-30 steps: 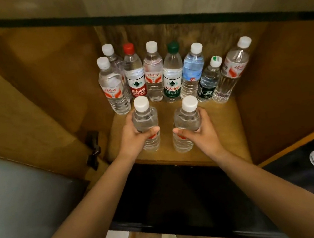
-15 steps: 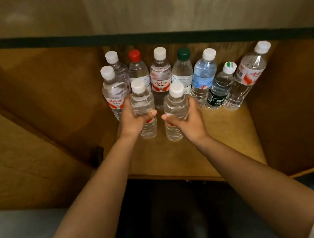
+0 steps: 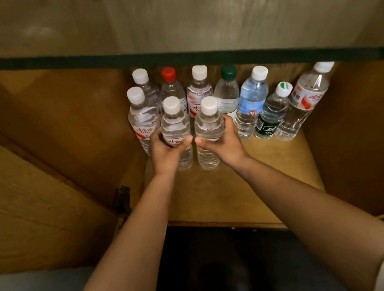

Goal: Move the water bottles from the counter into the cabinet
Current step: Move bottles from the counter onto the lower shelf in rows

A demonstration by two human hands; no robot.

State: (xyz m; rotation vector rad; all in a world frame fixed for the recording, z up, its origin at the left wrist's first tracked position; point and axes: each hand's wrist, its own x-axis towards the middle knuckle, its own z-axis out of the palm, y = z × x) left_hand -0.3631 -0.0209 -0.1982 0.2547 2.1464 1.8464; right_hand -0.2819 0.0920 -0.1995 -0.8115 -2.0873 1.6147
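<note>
Bottles fill both hands: my left hand (image 3: 165, 149) wraps one clear bottle (image 3: 176, 132), my right hand (image 3: 225, 142) the other (image 3: 208, 130), fingers (image 3: 228, 121) curled tight, both upright on the cabinet shelf (image 3: 241, 187). Just beyond my fingers stands the back row (image 3: 249, 105); pushing further could topple it. Open room lies right of my fingers and behind, toward the shelf's front edge.

Red cap (image 3: 168, 74), green cap (image 3: 228, 72), blue label (image 3: 251, 106).
</note>
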